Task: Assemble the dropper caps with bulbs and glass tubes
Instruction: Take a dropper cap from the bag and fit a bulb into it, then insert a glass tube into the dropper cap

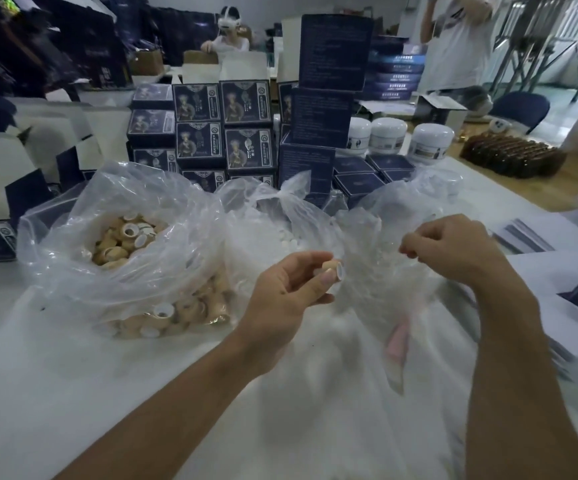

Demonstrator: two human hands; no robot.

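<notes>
Left bag (pixel 73 237) full of tan caps (pixel 124 244); left hand (pixel 287 289) grip pinching cap (pixel 332 268); right hand (pixel 450 251) grip curled, contents unclear.

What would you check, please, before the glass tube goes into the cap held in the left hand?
1. Cap held firmly: ok, the left hand pinches it between thumb and fingers.
2. Bulb seated in the cap: cannot tell; only a white rim shows at its end.
3. Glass tube ready: cannot tell; the right hand has its fingertips pinched, but whatever it holds is too small or clear to see.
4. Cap opening facing the right hand: ok, the white end points that way.
5. Cap supply: ok, the open bag of caps lies left of the hands.
6. Tube supply: cannot tell; the clear bag between the hands is blurred.
</notes>
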